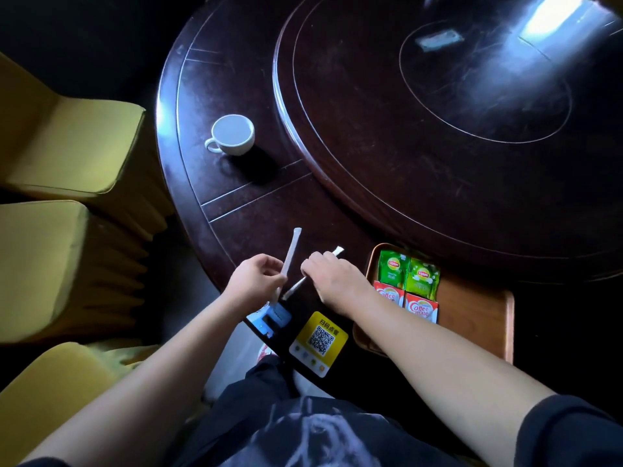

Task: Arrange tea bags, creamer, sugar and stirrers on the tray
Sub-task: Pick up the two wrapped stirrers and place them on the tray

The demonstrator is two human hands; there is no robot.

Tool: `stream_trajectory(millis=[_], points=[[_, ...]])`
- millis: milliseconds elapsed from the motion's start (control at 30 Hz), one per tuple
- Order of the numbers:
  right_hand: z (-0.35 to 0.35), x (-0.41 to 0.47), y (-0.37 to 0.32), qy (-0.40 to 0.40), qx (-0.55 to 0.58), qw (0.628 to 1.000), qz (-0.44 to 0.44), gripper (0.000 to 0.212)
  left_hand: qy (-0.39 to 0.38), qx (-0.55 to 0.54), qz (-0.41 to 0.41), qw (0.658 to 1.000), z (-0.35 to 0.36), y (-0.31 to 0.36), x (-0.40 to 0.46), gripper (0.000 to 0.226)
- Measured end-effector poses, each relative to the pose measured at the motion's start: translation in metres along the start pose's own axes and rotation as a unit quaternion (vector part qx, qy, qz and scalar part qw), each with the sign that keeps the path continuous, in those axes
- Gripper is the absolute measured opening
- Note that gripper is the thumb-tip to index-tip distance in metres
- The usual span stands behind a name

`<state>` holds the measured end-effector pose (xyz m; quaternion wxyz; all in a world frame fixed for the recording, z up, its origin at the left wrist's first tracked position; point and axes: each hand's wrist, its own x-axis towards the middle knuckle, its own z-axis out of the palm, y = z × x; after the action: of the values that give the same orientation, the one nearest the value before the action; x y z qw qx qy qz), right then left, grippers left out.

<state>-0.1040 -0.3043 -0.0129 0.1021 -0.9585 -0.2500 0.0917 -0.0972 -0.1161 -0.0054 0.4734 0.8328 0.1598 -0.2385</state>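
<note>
Head view, looking down on a dark round table [269, 214], near edge. Left hand [256, 281]: fingers pinched on a white wrapped stirrer [292, 251], held tilted with the far end raised off the table; likely lifted clear for carrying to the tray. Right hand [332, 281]: palm down, fingers curled over a second wrapped stirrer [337, 251] lying flat on the table, one end showing past the knuckles, the other near the left hand; grip closed or only resting, cannot tell. Both stirrers long, thin, in pale paper sleeves, well short of the tray.

Brown tray [478, 308] at the near edge, just right of the right hand. Two green tea bags [408, 273] side by side at the tray's far left corner, two red-and-white creamer packets [408, 303] directly below, touching them; block kept tight to one side, presumably to leave the bare right part for remaining items. Blue packets [269, 320], possibly sugar, at the near edge under the left wrist, print unreadable.

Yellow QR sticker [318, 342] between blue packets and tray. White cup [232, 134] well apart, toward the far left edge.
</note>
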Motion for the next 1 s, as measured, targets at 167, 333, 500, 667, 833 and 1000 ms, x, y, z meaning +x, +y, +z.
stream_trajectory(millis=[167,333,500,667,833,1000], points=[[-0.017,-0.018,0.004,0.066,0.096,0.992,0.043,0.009,-0.016,-0.082,-0.019,0.996,0.003,0.002,0.0,0.015],[-0.035,-0.045,0.016,0.134,0.205,0.964,0.107,0.02,-0.034,-0.095,-0.004,0.995,0.026,0.031,-0.01,0.011],[-0.047,-0.087,0.045,0.202,0.271,0.915,0.219,0.01,-0.068,-0.085,0.014,0.994,0.068,0.057,-0.017,0.011],[-0.049,-0.135,0.08,0.225,0.318,0.837,0.383,0.005,-0.113,-0.073,0.023,0.991,0.122,0.084,-0.033,0.007],[-0.044,-0.182,0.114,0.24,0.38,0.75,0.485,0.009,-0.164,-0.048,0.017,0.985,0.18,0.106,-0.049,0.008],[-0.041,-0.221,0.135,0.212,0.398,0.717,0.532,0.011,-0.192,0.013,0.02,0.981,0.231,0.12,-0.066,0.005]])
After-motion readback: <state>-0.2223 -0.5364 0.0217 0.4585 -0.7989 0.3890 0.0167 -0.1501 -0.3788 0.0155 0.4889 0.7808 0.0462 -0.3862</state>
